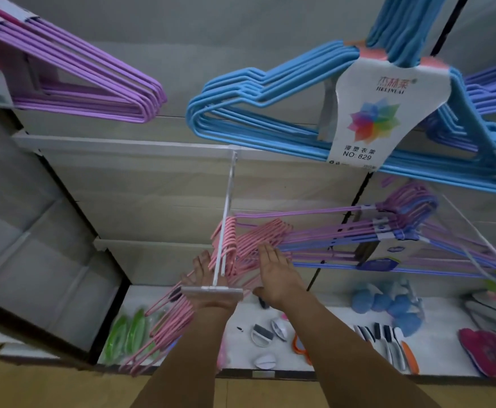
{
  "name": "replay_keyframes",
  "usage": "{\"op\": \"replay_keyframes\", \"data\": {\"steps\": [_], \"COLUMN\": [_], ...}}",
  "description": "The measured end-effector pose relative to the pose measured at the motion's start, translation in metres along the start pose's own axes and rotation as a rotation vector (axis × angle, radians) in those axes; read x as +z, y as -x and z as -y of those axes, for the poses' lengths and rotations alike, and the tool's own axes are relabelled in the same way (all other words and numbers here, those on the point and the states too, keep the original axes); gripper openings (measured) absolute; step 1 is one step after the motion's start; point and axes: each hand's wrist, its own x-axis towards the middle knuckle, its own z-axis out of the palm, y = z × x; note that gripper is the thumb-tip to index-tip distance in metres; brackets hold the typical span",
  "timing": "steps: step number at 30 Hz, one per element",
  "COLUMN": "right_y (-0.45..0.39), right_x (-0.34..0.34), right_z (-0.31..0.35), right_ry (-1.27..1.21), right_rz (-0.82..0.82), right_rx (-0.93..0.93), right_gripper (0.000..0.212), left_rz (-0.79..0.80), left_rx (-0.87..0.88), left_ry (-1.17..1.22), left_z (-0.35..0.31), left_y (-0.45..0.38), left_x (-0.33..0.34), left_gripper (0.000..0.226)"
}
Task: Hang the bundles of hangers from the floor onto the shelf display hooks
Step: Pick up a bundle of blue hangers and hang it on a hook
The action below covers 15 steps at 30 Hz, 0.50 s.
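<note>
A bundle of pink hangers point(251, 238) hangs on a white display hook point(227, 213), its hook ends looped over the rod and its lower part point(164, 328) trailing down to the left. My left hand point(201, 267) is under the rod with its fingers straight up against the pink hangers; the clear tag holder point(211, 292) at the rod's tip hides its palm. My right hand point(276, 272) lies flat, fingers straight, against the right side of the pink bundle.
A blue bundle point(270, 92) with a white label hangs overhead, and a purple one point(93, 75) hangs at upper left. Purple and blue bundles point(388, 231) fill the hook to the right. The white shelf point(323, 328) below carries brushes, blue sponges and green items.
</note>
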Motion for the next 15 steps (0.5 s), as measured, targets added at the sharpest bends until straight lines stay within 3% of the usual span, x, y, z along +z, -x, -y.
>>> {"op": "replay_keyframes", "data": {"steps": [3,7,15], "right_y": [-0.011,-0.02,-0.041], "right_x": [0.004,0.017,0.031], "right_z": [0.004,0.015,0.036], "right_ry": [-0.041,-0.068,-0.115], "right_rz": [0.025,-0.002,-0.065], "right_rx": [0.004,-0.011,-0.023], "right_gripper": [0.096,0.089,0.086], "left_rz": [0.001,-0.253,-0.313], "left_rx": [0.064,0.119,0.104], "left_ry": [-0.103,-0.06,0.186], "left_z": [0.005,0.01,0.017], "left_y": [-0.01,-0.019,-0.022], "left_x": [-0.001,-0.003,-0.015], "left_gripper": [0.076,0.058,0.033]}}
